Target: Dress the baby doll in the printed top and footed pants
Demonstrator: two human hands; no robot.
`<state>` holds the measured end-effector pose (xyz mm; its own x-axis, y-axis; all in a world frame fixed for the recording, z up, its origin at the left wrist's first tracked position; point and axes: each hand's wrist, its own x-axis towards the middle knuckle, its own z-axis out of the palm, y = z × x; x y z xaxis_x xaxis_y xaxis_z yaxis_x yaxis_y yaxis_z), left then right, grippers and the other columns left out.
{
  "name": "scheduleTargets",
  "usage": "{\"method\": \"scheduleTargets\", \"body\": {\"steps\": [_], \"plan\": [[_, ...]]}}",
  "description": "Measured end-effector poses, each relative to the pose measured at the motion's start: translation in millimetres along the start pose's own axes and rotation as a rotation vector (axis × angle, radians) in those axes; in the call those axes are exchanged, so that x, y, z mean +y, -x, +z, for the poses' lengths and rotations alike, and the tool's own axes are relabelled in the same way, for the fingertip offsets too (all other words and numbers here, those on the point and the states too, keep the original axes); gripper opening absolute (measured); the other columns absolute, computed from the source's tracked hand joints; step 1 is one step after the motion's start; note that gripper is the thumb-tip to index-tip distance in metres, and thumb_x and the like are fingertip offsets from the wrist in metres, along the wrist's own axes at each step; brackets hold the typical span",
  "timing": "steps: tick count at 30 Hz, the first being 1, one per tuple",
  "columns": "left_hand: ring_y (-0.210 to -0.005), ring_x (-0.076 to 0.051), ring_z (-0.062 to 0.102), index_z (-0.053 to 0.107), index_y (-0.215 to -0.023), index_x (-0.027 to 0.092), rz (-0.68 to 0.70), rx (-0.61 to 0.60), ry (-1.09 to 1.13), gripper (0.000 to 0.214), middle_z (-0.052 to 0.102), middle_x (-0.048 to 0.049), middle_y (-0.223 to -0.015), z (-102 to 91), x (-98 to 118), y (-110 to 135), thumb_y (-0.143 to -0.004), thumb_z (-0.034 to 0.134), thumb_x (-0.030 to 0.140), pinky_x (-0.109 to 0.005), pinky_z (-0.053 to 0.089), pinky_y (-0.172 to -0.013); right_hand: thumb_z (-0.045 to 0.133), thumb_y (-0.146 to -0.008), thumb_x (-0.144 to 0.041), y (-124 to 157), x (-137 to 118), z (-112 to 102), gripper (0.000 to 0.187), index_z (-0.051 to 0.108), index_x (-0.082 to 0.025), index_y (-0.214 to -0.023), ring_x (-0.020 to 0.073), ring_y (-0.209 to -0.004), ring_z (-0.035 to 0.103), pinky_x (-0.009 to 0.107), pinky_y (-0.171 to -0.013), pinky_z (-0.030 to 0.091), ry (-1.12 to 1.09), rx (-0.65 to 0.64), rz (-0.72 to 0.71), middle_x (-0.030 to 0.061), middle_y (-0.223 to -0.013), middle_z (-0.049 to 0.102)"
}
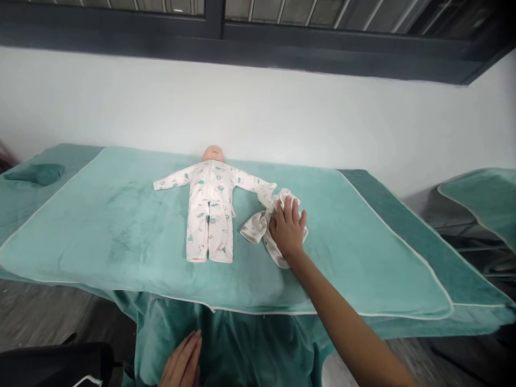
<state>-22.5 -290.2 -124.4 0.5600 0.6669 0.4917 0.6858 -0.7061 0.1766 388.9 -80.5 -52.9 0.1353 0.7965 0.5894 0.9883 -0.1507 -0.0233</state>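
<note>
A baby doll (pixel 213 153) lies on its back on the green bed cover, its head toward the wall. It wears a white patterned long-sleeved top (pixel 210 180) and matching pants (pixel 197 236). To the doll's right is a crumpled white baby garment (pixel 255 227) with a small print. My right hand (pixel 288 228) rests palm down on this garment, fingers spread, and hides part of it. Low in the view, my left hand (pixel 183 363) is near the front of the bed, its fingers stretched out and side by side, with nothing visible in it.
The light green cover (pixel 121 215) with white piping lies over a darker green sheet (pixel 387 209). A dark green face hole or cushion (pixel 36 173) is at the far left. Behind stands a white wall (pixel 258 113) below a dark window frame (pixel 221 45). A black object (pixel 56 365) is at lower left.
</note>
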Motion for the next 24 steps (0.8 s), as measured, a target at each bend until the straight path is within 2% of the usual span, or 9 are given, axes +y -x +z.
{"method": "scheduleTargets", "body": {"steps": [4, 7, 9, 11, 13, 16, 19, 21, 24], "plan": [[-0.132, -0.024, 0.065, 0.032, -0.164, 0.028, -0.175, 0.024, 0.068, 0.071, 0.064, -0.0096, -0.147, -10.0, -11, -51, -0.097, 0.053, 0.016, -0.034, 0.06, -0.103, 0.039, -0.103, -0.027, -3, -32, -5, 0.05, 0.048, -0.019, -0.152, 0.0309, -0.162, 0.018, 0.064, -0.127, 0.019, -0.251, -0.013, -0.047, 0.0148, -0.17, 0.033], [-0.137, -0.027, 0.059, 0.033, -0.162, 0.032, -0.28, 0.194, 0.108, 0.07, 0.059, -0.011, -0.15, -16.5, -34, -110, -0.098, 0.055, 0.017, -0.043, 0.057, -0.11, 0.044, -0.102, -0.032, -23, -63, 2, 0.046, 0.051, -0.024, -0.147, 0.03, -0.157, 0.03, 0.063, -0.124, 0.028, -0.568, 0.024, 0.003, 0.014, -0.165, 0.04], [-0.142, -0.028, 0.054, 0.038, -0.16, 0.034, -0.374, 0.296, 0.194, 0.065, 0.056, -0.0113, -0.152, -17.9, -52, -158, -0.099, 0.055, 0.02, -0.046, 0.053, -0.114, 0.048, -0.1, -0.035, -50, -85, 10, 0.045, 0.053, -0.024, -0.144, 0.0289, -0.153, 0.038, 0.058, -0.122, 0.036, -0.781, 0.042, 0.051, 0.0148, -0.161, 0.044], [-0.142, -0.026, 0.053, 0.046, -0.155, 0.033, -0.494, 0.4, 0.311, 0.054, 0.053, -0.0106, -0.154, -16.2, -73, -212, -0.101, 0.053, 0.026, -0.048, 0.05, -0.117, 0.051, -0.097, -0.035, -89, -105, 20, 0.045, 0.055, -0.023, -0.141, 0.0276, -0.148, 0.045, 0.053, -0.121, 0.039, -0.951, 0.04, 0.11, 0.0153, -0.155, 0.051], [-0.143, -0.025, 0.052, 0.053, -0.149, 0.03, -0.524, 0.45, 0.437, 0.047, 0.054, -0.0098, -0.154, -11.3, -95, -271, -0.102, 0.051, 0.031, -0.048, 0.048, -0.118, 0.052, -0.094, -0.034, -134, -123, 33, 0.045, 0.057, -0.022, -0.137, 0.0261, -0.139, 0.054, 0.049, -0.117, 0.044, -1.093, -0.015, 0.175, 0.0145, -0.147, 0.058], [-0.14, -0.025, 0.055, 0.063, -0.139, 0.026, -0.481, 0.397, 0.534, 0.04, 0.062, -0.0086, -0.147, 2.3, -133, -361, -0.102, 0.05, 0.034, -0.048, 0.045, -0.12, 0.05, -0.091, -0.03, -192, -139, 62, 0.039, 0.063, -0.021, -0.126, 0.0243, -0.129, 0.061, 0.045, -0.115, 0.045, -1.222, -0.065, 0.249, 0.012, -0.135, 0.067], [-0.134, -0.024, 0.061, 0.069, -0.129, 0.023, -0.436, 0.231, 0.553, 0.036, 0.069, -0.008, -0.139, 23.9, -168, -434, -0.099, 0.051, 0.031, -0.047, 0.044, -0.12, 0.048, -0.09, -0.03, -220, -141, 93, 0.035, 0.068, -0.022, -0.118, 0.025, -0.125, 0.062, 0.047, -0.115, 0.044, -1.215, -0.113, 0.238, 0.0095, -0.129, 0.071], [-0.134, -0.025, 0.061, 0.068, -0.13, 0.019, -0.406, 0.14, 0.537, 0.038, 0.068, -0.0098, -0.14, 41.3, -186, -464, -0.099, 0.05, 0.031, -0.047, 0.043, -0.121, 0.049, -0.091, -0.031, -224, -135, 108, 0.035, 0.069, -0.024, -0.119, 0.0264, -0.126, 0.061, 0.049, -0.115, 0.042, -1.186, -0.166, 0.19, 0.0081, -0.13, 0.071], [-0.139, -0.024, 0.055, 0.066, -0.135, 0.018, -0.318, 0.068, 0.493, 0.042, 0.064, -0.0097, -0.146, 63.5, -201, -480, -0.102, 0.045, 0.031, -0.045, 0.04, -0.123, 0.05, -0.093, -0.032, -223, -127, 117, 0.037, 0.069, -0.026, -0.124, 0.0269, -0.128, 0.059, 0.051, -0.116, 0.041, -1.15, -0.203, 0.132, 0.0065, -0.135, 0.07]]}}
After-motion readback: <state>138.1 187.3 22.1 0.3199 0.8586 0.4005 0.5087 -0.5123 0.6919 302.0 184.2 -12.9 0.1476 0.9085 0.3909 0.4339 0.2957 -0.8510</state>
